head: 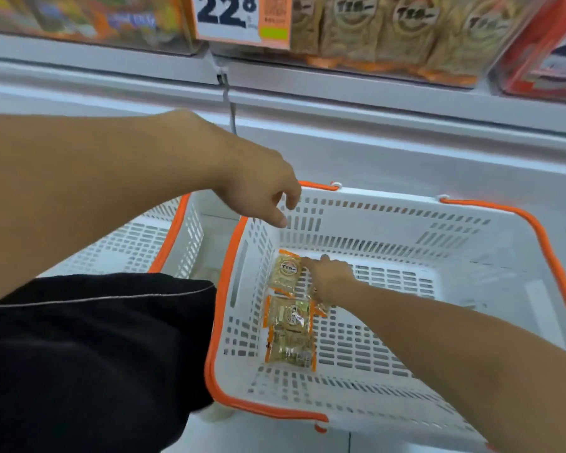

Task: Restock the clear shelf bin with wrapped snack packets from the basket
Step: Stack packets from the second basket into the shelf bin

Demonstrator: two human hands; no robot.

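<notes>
Store shelf behind; right hand (329, 277) fingers touch a packet (283, 273) (basket (406, 204)), left hand (258, 191) loosely curled

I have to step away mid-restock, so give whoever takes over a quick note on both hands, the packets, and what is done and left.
Left hand: above the basket's far-left corner, fingers loosely curled, holding nothing.
Right hand: down in the white basket, fingers on the far snack packet.
Two more packets lie nearer on the basket floor.
Clear shelf bin above already holds matching packets.
Left: lift the remaining packets into the bin.
</notes>
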